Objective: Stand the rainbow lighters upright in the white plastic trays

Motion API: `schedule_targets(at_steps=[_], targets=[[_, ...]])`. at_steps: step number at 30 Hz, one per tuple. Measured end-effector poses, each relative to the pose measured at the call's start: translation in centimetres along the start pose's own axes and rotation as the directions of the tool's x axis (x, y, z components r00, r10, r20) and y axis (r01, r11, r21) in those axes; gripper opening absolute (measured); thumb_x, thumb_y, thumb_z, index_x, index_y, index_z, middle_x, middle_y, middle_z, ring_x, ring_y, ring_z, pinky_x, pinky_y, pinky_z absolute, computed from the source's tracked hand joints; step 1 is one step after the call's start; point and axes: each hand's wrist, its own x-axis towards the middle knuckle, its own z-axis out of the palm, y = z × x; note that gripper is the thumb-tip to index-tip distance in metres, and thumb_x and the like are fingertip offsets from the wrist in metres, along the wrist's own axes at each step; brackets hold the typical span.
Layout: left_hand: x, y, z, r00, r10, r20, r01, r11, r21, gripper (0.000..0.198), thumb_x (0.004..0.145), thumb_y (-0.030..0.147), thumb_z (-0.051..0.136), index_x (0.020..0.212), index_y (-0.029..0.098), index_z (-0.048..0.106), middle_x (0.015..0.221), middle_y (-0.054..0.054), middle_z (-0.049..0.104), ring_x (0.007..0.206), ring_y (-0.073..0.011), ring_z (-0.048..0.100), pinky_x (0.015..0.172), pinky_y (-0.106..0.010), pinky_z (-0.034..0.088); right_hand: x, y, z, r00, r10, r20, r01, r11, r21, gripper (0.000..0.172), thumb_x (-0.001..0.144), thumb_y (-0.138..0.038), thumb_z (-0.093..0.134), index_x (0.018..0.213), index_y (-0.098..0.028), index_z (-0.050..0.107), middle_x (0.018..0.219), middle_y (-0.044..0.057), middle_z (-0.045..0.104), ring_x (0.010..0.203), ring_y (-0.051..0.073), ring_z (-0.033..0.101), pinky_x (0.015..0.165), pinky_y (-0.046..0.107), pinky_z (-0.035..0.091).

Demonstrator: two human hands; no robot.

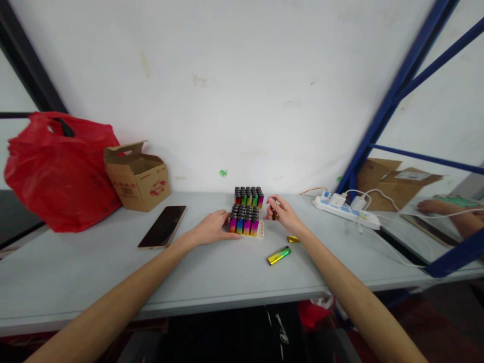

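Several upright lighters with black tops stand in a pale tray, whose right edge shows empty slots. My left hand rests against the left side of this group, thumb along the front and fingers behind. Just right of the tray, my right hand has its fingers closed round a dark-topped lighter, mostly hidden. Behind the tray stands a second block of lighters. A green and yellow lighter lies flat in front, with another yellow one partly behind my right forearm.
A phone lies left of my left hand. Farther left are a cardboard box and a red bag. A white power strip with cables lies at the right, near a blue frame. Another person's hand shows beyond it.
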Motion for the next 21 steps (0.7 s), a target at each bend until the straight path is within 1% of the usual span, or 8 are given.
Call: schedule_targets(at_steps=[2, 4, 6, 7, 10, 16, 18, 21], targets=[[0.1, -0.1, 0.0, 1.0, 0.0, -0.004, 0.0, 1.0, -0.028, 0.07, 0.069, 0.082, 0.066, 0.099, 0.018, 0.064, 0.097, -0.01, 0.069, 0.086, -0.0292, 0.065, 0.076, -0.037, 0.049, 0.0, 0.0, 0.1, 1.0, 0.002, -0.007, -0.002, 1.0, -0.015, 0.045, 0.085, -0.067, 0.063, 0.093, -0.024, 0.051, 0.06, -0.01, 0.036, 0.05, 0.008, 0.038, 0.055, 0.023, 0.047], [0.1, -0.2, -0.4, 1.0, -0.008, 0.017, 0.009, 0.998, -0.06, 0.069, 0.068, 0.08, 0.068, 0.098, 0.019, 0.064, 0.095, -0.009, 0.07, 0.083, -0.0282, 0.065, 0.072, -0.036, 0.048, 0.0, 0.0, 0.2, 0.999, 0.052, -0.017, -0.053, 0.997, -0.058, 0.046, 0.087, -0.069, 0.058, 0.086, -0.024, 0.049, 0.06, -0.01, 0.028, 0.045, 0.007, 0.025, 0.043, 0.019, 0.031], [0.0, -0.2, -1.0, 0.998, -0.008, 0.064, 0.015, 0.994, -0.104, 0.067, 0.066, 0.078, 0.071, 0.098, 0.019, 0.064, 0.094, -0.007, 0.071, 0.081, -0.027, 0.066, 0.069, -0.034, 0.048, -0.1, 0.0, 0.3, 0.992, 0.122, -0.037, -0.125, 0.988, -0.088, 0.051, 0.088, -0.073, 0.051, 0.077, -0.023, 0.044, 0.058, -0.01, 0.024, 0.044, 0.007, 0.018, 0.04, 0.02, 0.018], [-0.1, -0.2, -1.4, 0.996, -0.004, 0.092, 0.015, 0.992, -0.128, 0.066, 0.066, 0.076, 0.072, 0.098, 0.019, 0.064, 0.093, -0.006, 0.072, 0.08, -0.0264, 0.066, 0.068, -0.033, 0.047, -0.1, -0.1, 0.5, 0.987, 0.153, -0.052, -0.157, 0.983, -0.09, 0.054, 0.088, -0.074, 0.047, 0.072, -0.023, 0.041, 0.056, -0.01, 0.024, 0.043, 0.007, 0.017, 0.04, 0.021, 0.015], [-0.5, -0.1, -2.6, 0.986, 0.021, 0.166, 0.009, 0.983, -0.183, 0.063, 0.064, 0.071, 0.076, 0.1, 0.02, 0.065, 0.094, -0.004, 0.074, 0.081, -0.0256, 0.067, 0.068, -0.031, 0.047, -0.3, -0.3, 1.2, 0.974, 0.197, -0.111, -0.207, 0.975, -0.079, 0.054, 0.089, -0.071, 0.042, 0.064, -0.023, 0.038, 0.051, -0.008, 0.024, 0.042, 0.007, 0.017, 0.041, 0.022, 0.013], [-0.7, 0.1, -3.3, 0.983, -0.006, 0.185, 0.034, 0.989, -0.145, 0.066, 0.062, 0.07, 0.075, 0.103, 0.018, 0.067, 0.097, -0.005, 0.074, 0.084, -0.0266, 0.067, 0.07, -0.031, 0.046, 0.0, -0.5, 2.3, 0.976, 0.126, -0.176, -0.15, 0.981, -0.127, 0.042, 0.088, -0.048, 0.041, 0.055, -0.024, 0.032, 0.046, -0.006, 0.026, 0.041, 0.008, 0.019, 0.041, 0.025, 0.014], [-0.7, 0.1, -3.2, 0.983, -0.035, 0.183, 0.059, 0.99, -0.125, 0.068, 0.06, 0.07, 0.077, 0.103, 0.017, 0.067, 0.098, -0.006, 0.074, 0.085, -0.0274, 0.067, 0.07, -0.031, 0.046, 0.1, -0.3, 2.3, 0.977, 0.123, -0.177, -0.146, 0.982, -0.119, 0.042, 0.088, -0.049, 0.041, 0.055, -0.024, 0.034, 0.046, -0.006, 0.026, 0.041, 0.008, 0.019, 0.041, 0.025, 0.014], [-0.7, 0.1, -3.0, 0.982, -0.056, 0.18, 0.079, 0.989, -0.124, 0.069, 0.06, 0.07, 0.077, 0.102, 0.017, 0.067, 0.097, -0.006, 0.074, 0.085, -0.0278, 0.067, 0.069, -0.031, 0.046, 0.3, 0.0, 2.2, 0.984, 0.116, -0.133, -0.126, 0.99, -0.069, 0.049, 0.09, -0.059, 0.044, 0.059, -0.022, 0.042, 0.048, -0.007, 0.026, 0.042, 0.008, 0.02, 0.042, 0.025, 0.013]])
